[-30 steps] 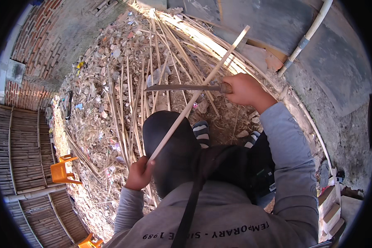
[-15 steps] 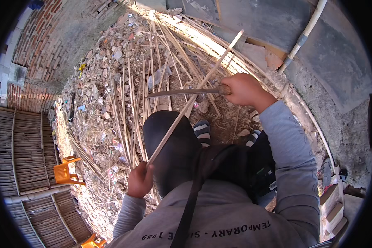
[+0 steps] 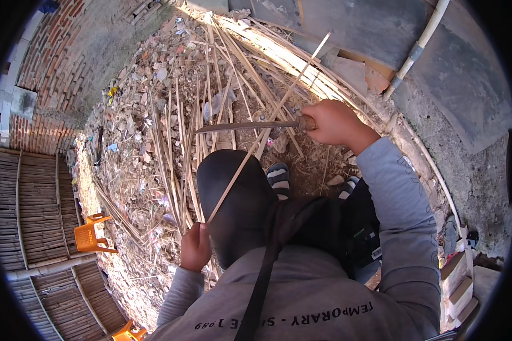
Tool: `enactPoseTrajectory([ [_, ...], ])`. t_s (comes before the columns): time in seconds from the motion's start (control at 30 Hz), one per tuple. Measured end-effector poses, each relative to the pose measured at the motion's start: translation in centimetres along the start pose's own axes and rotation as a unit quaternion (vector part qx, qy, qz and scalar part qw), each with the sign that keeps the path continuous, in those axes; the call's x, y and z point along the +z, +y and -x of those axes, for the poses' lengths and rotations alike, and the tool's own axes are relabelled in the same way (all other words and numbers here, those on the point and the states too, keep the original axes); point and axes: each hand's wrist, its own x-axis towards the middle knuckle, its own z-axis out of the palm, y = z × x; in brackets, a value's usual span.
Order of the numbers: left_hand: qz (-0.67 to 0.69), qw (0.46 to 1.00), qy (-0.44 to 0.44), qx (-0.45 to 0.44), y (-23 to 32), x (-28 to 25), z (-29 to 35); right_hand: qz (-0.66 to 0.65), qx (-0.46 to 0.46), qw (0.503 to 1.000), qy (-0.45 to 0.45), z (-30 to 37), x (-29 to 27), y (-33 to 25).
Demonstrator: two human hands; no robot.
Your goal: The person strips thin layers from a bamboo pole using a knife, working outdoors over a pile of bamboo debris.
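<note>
My left hand (image 3: 196,248) is closed around the near end of a long, thin bamboo strip (image 3: 239,169). The strip slants up across my dark-clad knee, its far end toward the upper right. In my right hand (image 3: 331,123), closed around a wooden handle, is a machete (image 3: 250,126) with a long dark blade pointing left. The blade lies level across the strip near its middle; whether its edge bites into the strip I cannot tell. Beyond my knee, several more bamboo strips (image 3: 179,153) lie spread on the ground.
A sunlit pile of bamboo strips (image 3: 279,51) runs along the wall at the back. Rubble and litter (image 3: 132,136) cover the ground to the left. An orange plastic chair (image 3: 91,234) stands beside bamboo slat panels (image 3: 37,210). A pale pipe (image 3: 418,48) leans at the upper right.
The bamboo strip has turned slightly, and its far end sits a little higher and to the left. The machete's tip has shifted slightly left. My left hand has barely moved.
</note>
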Motion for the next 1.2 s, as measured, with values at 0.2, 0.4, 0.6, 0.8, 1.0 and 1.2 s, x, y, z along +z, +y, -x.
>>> enactPoseTrajectory([
  [0.2,-0.051,0.999,0.005,0.014,0.0,0.2,-0.6,-0.028,0.016,0.999,0.012,-0.1,0.4,0.9],
  [0.4,-0.124,0.992,0.020,0.021,-0.9,0.8,-0.3,0.061,-0.003,0.998,0.004,-0.1,-0.6,-1.6],
  [0.6,-0.166,0.983,0.052,0.056,-2.6,1.9,-0.9,-0.088,0.089,0.990,0.067,-0.4,1.3,3.0],
  [0.8,-0.183,0.980,0.059,0.051,-2.4,1.3,-0.1,0.003,0.042,0.999,-0.023,-0.3,0.9,-1.1],
  [1.0,-0.186,0.980,0.058,0.051,-2.7,1.9,-1.1,-0.119,0.110,0.984,0.074,-0.4,2.4,5.5],
  [1.2,-0.162,0.984,0.042,0.056,-3.1,1.0,-0.8,-0.038,0.051,0.998,-0.025,-0.2,-0.2,-0.6],
])
